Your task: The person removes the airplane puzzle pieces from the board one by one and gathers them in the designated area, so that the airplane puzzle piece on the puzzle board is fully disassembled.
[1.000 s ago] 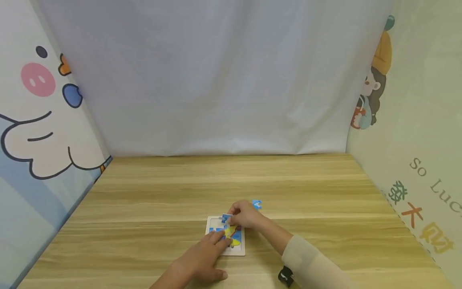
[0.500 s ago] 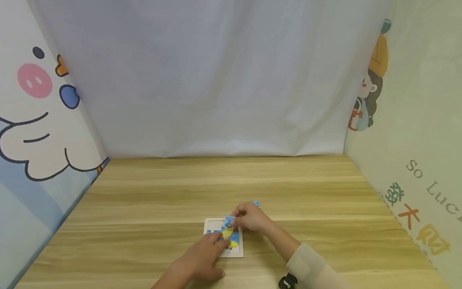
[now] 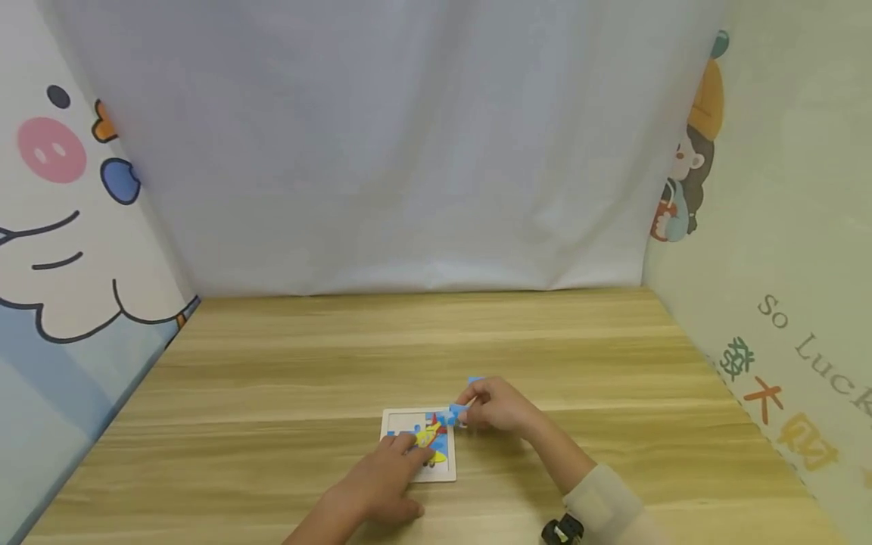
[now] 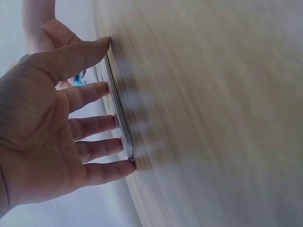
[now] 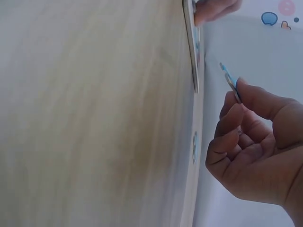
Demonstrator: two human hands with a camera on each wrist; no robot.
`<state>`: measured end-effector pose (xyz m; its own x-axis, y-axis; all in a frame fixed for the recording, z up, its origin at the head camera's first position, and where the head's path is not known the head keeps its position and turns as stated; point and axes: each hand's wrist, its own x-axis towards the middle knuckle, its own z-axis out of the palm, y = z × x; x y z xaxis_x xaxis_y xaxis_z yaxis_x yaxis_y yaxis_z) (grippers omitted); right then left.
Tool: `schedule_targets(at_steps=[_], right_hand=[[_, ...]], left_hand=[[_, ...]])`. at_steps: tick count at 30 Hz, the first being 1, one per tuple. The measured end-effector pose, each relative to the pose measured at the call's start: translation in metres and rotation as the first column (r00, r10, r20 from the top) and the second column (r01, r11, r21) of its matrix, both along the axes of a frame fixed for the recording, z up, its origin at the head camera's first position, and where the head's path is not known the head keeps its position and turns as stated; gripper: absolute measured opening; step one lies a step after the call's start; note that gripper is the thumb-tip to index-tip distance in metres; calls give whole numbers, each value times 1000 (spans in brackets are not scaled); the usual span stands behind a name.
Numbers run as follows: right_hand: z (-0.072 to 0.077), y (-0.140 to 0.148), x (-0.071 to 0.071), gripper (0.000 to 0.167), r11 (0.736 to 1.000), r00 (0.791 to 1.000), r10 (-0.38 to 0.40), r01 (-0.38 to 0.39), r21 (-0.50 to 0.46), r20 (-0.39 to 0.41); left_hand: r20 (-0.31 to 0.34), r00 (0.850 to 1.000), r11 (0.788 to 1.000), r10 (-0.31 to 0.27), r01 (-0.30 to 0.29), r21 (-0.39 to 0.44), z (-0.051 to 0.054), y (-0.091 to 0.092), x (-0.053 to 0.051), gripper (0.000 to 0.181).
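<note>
Tabletop (image 3: pixel 272 356); far blue piece (image 3: pixel 474 379) part-hidden

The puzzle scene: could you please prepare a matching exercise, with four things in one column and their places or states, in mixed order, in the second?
Column 1
1. nearer loose piece
2. farther loose piece
3. puzzle tray
4. cloth

Column 2
A. rests under fingers of the left grip
B. hangs beyond the far edge of the table
C. is pinched in the right grip, raised off the table
D. lies on the table, partly hidden behind the right grip in the head view

Right pairs: 1-C, 2-D, 3-A, 4-B
</note>
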<state>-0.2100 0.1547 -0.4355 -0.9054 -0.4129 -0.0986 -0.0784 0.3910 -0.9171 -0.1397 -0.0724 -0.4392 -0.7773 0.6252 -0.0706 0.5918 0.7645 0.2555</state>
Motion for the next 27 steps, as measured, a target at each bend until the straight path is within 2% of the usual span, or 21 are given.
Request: schedule_targets(at_steps=[3, 7, 11, 18, 25, 27], right_hand=[[2, 8, 0, 14, 1000, 1000, 15, -14, 12, -7], [6, 19, -1, 13, 1000, 1000, 14, -14, 24, -6], [11, 28, -5, 14, 1000, 1000, -15, 15, 10, 6], [16, 48, -9, 19, 998, 999, -50, 50, 38, -15], [15, 67, -18, 23, 991, 990, -129, 128, 35, 54], [14, 71, -22, 24, 989, 987, -147, 145, 28, 71]], left_hand=[[-9, 1000, 1000, 10, -11, -16, 1, 3, 1, 63], [10, 999, 998, 40, -40, -40, 3, 6, 2, 60], [34, 998, 997, 58, -57, -47, 5, 5, 1, 60], [14, 999, 999, 50, -50, -6, 5, 2, 3, 59], [-12, 1000, 999, 25, -25, 30, 5, 3, 2, 54], [6, 1000, 999, 16, -16, 31, 6, 5, 2, 53]])
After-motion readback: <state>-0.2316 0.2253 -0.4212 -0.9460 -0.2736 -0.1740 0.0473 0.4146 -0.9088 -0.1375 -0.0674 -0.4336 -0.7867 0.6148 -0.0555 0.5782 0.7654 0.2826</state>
